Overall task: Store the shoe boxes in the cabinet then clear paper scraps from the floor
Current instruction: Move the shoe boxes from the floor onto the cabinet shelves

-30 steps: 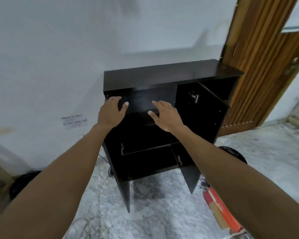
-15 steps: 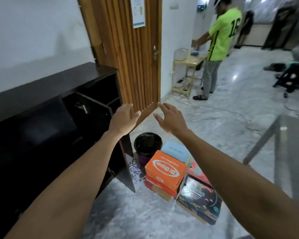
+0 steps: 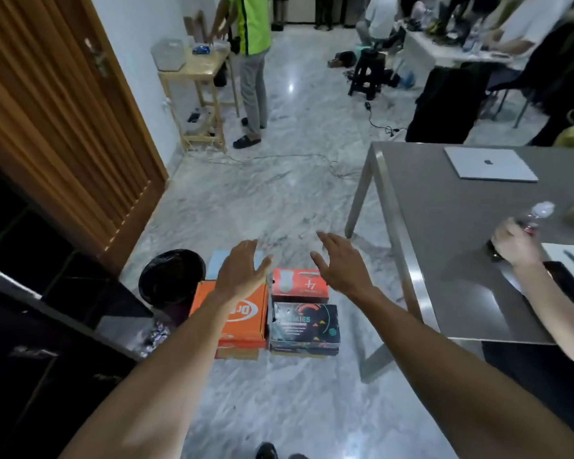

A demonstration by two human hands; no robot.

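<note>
Both hands (image 3: 292, 273) hover spread above stacked shoe boxes (image 3: 246, 321).

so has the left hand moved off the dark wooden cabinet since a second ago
Yes. The left hand has left the dark wooden cabinet and swung right, now open above the orange cardboard shoe box on the floor.
</note>
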